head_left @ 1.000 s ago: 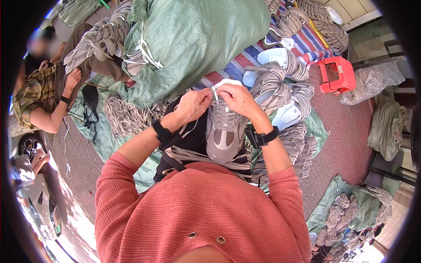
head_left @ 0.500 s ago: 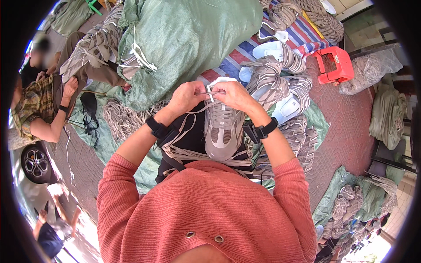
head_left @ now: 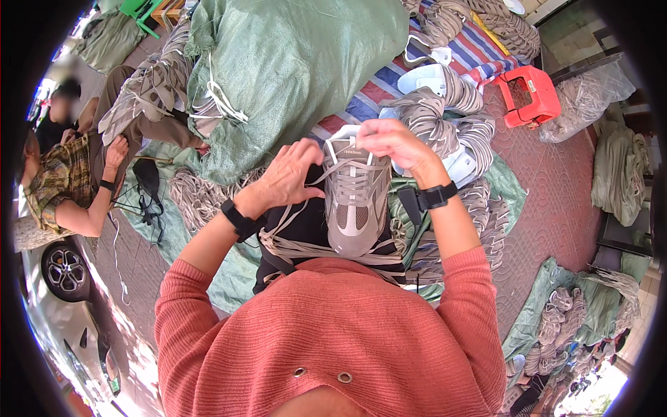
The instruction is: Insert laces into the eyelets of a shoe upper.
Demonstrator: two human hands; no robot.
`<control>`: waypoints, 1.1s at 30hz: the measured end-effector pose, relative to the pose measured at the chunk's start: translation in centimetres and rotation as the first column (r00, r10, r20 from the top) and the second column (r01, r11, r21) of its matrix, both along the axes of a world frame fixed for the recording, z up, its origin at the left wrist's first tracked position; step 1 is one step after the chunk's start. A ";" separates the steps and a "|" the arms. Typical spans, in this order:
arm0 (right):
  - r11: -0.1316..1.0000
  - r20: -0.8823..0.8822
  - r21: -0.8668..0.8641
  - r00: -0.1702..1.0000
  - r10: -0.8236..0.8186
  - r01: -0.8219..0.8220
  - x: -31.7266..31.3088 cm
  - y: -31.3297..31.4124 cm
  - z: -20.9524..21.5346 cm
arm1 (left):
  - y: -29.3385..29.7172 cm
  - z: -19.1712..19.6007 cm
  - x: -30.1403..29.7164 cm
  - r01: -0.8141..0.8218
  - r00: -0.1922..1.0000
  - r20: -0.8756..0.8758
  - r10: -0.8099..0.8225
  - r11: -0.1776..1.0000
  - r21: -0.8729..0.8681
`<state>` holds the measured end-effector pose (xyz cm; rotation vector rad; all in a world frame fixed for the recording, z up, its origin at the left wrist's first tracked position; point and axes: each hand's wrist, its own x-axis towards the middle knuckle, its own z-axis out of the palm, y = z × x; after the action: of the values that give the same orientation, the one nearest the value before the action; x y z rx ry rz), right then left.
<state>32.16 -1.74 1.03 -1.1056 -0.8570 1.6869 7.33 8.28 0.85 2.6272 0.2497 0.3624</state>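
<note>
ahead: big green sack (head_left: 306, 62) rises just beyond the hands, blocking reach forward-left
left: left hand (head_left: 292, 177) has open air above lace bundles (head_left: 198, 198) on green sheet; another person's arm (head_left: 90, 208) well apart
right: right hand (head_left: 392, 142) sits close over piled laces and white soles (head_left: 445, 104); little room low down
far right: red paved floor (head_left: 556, 201) bare between that pile and red stool (head_left: 531, 94)
below: shoe (head_left: 356, 201) and loose laces (head_left: 306, 243) fill the lap

Sunlit red paved floor (head_left: 556, 208), red stool (head_left: 531, 96)
</note>
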 end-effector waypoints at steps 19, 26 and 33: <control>0.944 0.594 0.026 0.754 -0.280 0.329 -0.5 -7.1 -1.9 | -0.6 -1.6 7.6 -0.088 0.988 0.123 0.091 0.996 -0.034; 0.973 0.631 0.195 0.744 -0.219 0.122 -1.6 -7.4 -2.8 | 2.5 -1.0 4.5 -0.261 0.809 -0.002 0.587 0.356 -0.897; 0.917 0.737 0.395 0.576 -0.353 0.056 -1.7 -6.0 -2.7 | 10.3 0.9 -2.8 -0.637 0.239 0.288 0.927 0.373 -0.674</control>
<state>30.44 -7.72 -1.71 -1.6713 -1.4378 0.7230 4.52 18.61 1.72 1.5112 1.3293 1.3633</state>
